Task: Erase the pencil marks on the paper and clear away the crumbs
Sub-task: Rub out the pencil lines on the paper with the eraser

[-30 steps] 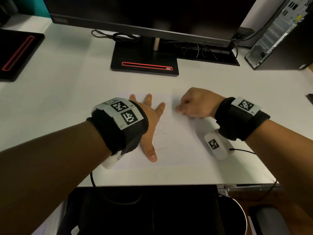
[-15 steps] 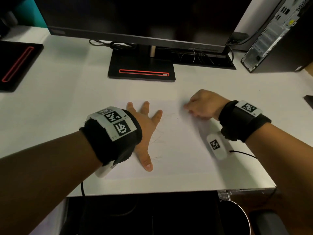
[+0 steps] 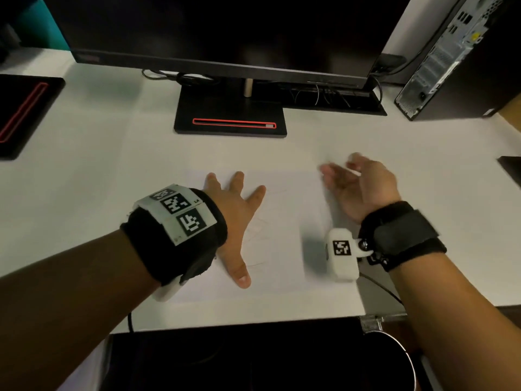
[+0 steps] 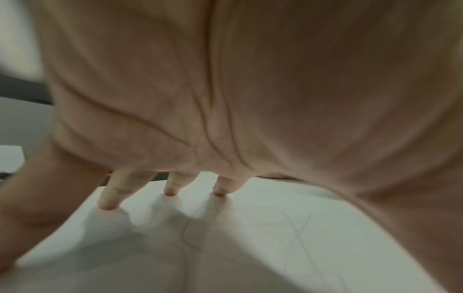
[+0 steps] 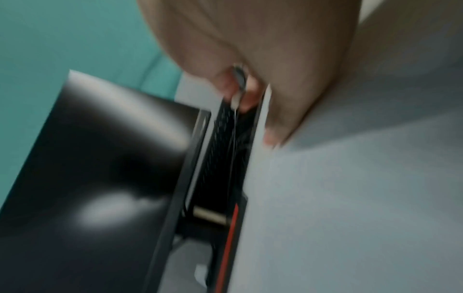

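A: Head view: white desk (image 3: 84, 170), monitor stand (image 3: 229, 117) at 12 o'clock. Paper (image 3: 282, 235)?
B: Centre, left hand (image 3: 236, 218) splayed flat on it. Right hand (image 3: 358, 187), 2 o'clock, raised edge-on, blurred.
A: Left wrist view?
B: Fingertips (image 4: 109, 204) pressing paper (image 4: 250, 247); faint pencil marks (image 4: 186, 234).
A: Right wrist view?
B: Right hand (image 5: 263, 59) blurred; grip cannot be told.

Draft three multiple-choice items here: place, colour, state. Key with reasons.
1. Where does the left hand rest? A in the lap; B on the paper; C on a keyboard.
2. What colour is the stripe on the monitor stand? A green; B blue; C red.
3. How do the left hand's fingers lie? A spread flat; B curled in a fist; C pinching a pencil.
Key: B, the palm lies on the sheet; C, the outline on the black base is red; A, head and wrist views show straight fingertips pressing the paper.
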`<action>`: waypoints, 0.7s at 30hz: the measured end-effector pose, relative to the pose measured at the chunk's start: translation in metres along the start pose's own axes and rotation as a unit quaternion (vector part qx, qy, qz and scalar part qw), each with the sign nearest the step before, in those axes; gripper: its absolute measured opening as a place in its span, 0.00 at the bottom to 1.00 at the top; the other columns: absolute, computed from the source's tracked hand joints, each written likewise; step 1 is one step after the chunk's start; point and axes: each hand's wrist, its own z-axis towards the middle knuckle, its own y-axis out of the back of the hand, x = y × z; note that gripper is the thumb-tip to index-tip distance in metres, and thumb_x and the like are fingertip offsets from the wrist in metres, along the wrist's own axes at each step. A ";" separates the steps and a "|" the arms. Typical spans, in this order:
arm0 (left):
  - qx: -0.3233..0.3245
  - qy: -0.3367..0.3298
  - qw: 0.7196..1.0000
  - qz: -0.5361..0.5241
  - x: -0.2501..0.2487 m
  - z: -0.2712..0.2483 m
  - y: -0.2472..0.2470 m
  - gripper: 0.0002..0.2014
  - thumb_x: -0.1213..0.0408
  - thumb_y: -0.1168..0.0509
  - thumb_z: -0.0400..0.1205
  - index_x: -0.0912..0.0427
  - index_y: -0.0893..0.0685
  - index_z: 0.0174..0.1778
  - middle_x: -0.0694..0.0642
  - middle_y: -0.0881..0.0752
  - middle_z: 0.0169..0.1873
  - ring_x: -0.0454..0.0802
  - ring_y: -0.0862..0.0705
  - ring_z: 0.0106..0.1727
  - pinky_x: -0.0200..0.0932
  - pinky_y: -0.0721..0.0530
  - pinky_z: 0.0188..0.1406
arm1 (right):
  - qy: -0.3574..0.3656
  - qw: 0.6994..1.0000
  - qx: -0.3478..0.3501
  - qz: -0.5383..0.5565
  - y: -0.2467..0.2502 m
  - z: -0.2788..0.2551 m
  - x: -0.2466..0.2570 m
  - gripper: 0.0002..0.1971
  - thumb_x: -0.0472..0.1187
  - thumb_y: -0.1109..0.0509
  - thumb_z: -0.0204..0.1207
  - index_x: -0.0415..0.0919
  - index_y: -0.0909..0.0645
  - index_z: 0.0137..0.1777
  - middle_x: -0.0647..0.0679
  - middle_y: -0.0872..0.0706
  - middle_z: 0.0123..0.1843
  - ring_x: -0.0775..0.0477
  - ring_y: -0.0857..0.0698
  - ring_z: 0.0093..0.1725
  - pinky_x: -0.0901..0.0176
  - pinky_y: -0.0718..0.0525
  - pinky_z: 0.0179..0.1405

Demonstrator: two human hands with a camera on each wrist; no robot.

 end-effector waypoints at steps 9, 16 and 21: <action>-0.026 -0.019 0.999 -0.037 0.011 0.003 0.016 0.59 0.24 0.27 0.62 0.36 0.50 0.85 0.54 0.47 0.83 0.68 0.38 0.80 0.66 0.25 0.71 | -0.163 0.941 0.204 -0.216 -0.003 -0.053 -0.037 0.06 0.41 0.34 0.85 0.37 0.24 0.53 0.25 0.13 0.63 0.26 0.11 0.59 0.42 0.09 0.57; -0.091 0.007 0.994 -0.051 0.001 0.011 0.008 0.54 0.29 0.30 0.72 0.36 0.57 0.85 0.55 0.45 0.78 0.70 0.38 0.76 0.60 0.20 0.64 | -0.085 0.879 0.113 -0.455 -0.010 -0.018 -0.001 0.09 0.42 0.34 0.87 0.36 0.21 0.48 0.39 0.11 0.39 0.37 0.06 0.43 0.46 0.08 0.42; -0.092 0.014 0.994 -0.063 0.000 0.011 0.005 0.54 0.29 0.30 0.72 0.32 0.59 0.86 0.54 0.47 0.79 0.70 0.42 0.78 0.59 0.22 0.65 | -0.041 0.734 0.137 -0.664 -0.035 -0.016 -0.008 0.12 0.40 0.32 0.85 0.35 0.18 0.41 0.43 0.15 0.30 0.47 0.15 0.23 0.56 0.13 0.28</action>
